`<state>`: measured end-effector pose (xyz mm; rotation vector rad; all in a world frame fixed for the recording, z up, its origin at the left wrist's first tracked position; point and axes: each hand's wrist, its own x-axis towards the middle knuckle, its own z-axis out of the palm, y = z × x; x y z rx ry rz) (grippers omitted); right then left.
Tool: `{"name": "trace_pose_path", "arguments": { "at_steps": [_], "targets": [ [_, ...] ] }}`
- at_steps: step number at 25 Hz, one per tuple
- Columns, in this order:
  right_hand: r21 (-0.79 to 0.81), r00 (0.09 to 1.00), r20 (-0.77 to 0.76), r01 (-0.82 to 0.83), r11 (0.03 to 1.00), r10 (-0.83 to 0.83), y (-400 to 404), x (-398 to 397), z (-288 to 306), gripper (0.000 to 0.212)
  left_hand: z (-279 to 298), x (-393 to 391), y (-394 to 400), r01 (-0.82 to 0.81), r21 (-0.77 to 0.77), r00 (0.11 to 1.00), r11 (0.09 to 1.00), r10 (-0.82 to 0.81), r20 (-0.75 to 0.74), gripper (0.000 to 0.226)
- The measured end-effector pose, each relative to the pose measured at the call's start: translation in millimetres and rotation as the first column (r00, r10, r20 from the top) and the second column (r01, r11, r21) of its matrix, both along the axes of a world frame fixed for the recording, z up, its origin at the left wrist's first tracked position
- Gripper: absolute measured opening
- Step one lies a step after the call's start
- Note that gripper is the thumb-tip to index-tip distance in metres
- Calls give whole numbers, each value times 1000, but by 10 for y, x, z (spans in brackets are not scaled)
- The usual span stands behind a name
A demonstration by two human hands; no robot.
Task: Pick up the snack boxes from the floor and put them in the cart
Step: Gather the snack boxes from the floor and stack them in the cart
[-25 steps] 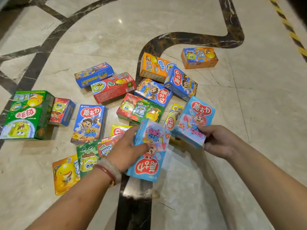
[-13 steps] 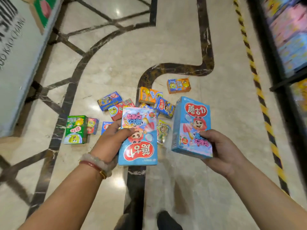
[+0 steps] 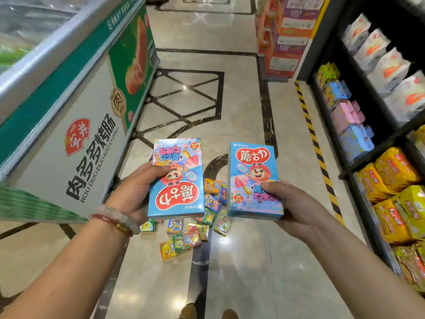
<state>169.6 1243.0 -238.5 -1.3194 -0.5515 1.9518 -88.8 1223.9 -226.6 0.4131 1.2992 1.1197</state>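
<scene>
Left hand [image 3: 135, 192] grips a light-blue cardboard snack box printed upside down [image 3: 176, 178], thumb curled over its face. Right hand [image 3: 292, 203] grips a matching light-blue snack box held upright [image 3: 254, 180], thumb on the front. Both boxes are lifted, held apart from each other.

Judgement: carry them level and keep the thumbs firm; the cart is not in view, so turn to find it.

Below, the heap of mixed small snack boxes [image 3: 195, 224] lies on the marble floor [image 3: 253, 272]. The white-and-green chest freezer [image 3: 69, 134] crowds the left; stocked dark shelves [image 3: 379, 134] flank the right.
</scene>
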Motion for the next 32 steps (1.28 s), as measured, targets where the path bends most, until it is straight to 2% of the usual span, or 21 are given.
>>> {"name": "trace_pose_path", "arguments": {
  "at_steps": [3, 8, 10, 13, 16, 19, 20, 22, 25, 27, 32],
  "targets": [
    [74, 997, 79, -20, 997, 14, -195, 97, 313, 10, 330, 119, -195, 52, 18, 999, 998, -52, -6, 8],
    [134, 990, 139, 10, 991, -29, -462, 132, 547, 23, 590, 212, -293, 177, 11, 984, 984, -177, -2, 2],
    [140, 986, 143, 71, 988, -91, -567, 65, 575, 28, 623, 176, -283, 253, 32, 967, 967, -253, 1, 5],
    [116, 971, 141, 177, 977, -193, -777, -88, 600, 28, 692, 79, -242, 412, 49, 910, 910, -414, 32, 27],
    [119, 944, 130, 288, 950, -302, -1035, -224, 612, 25, 738, -5, -200, 518, 65, 852, 853, -521, 49, 19],
    [122, 908, 118, 388, 913, -402, -1265, -323, 629, 42, 711, -42, -170, 580, 64, 812, 812, -583, 31, 19],
    [121, 887, 113, 435, 892, -448, -1371, -338, 622, 46, 712, -11, -174, 620, 59, 783, 782, -622, 24, 27],
    [128, 835, 100, 528, 839, -541, -1574, -338, 624, 34, 711, 103, -188, 693, 49, 719, 719, -695, 14, 32],
    [123, 732, 104, 662, 739, -673, -1983, -232, 637, 21, 743, 418, -300, 789, 63, 610, 611, -792, 30, 13],
    [131, 658, 101, 734, 666, -746, -2295, -133, 681, 20, 779, 687, -437, 845, 81, 527, 529, -849, 38, 12],
    [155, 421, 84, 890, 429, -903, -3246, 182, 771, 12, 829, 1428, -1009, 956, 81, 283, 283, -959, 5, 46]
  ]
}}
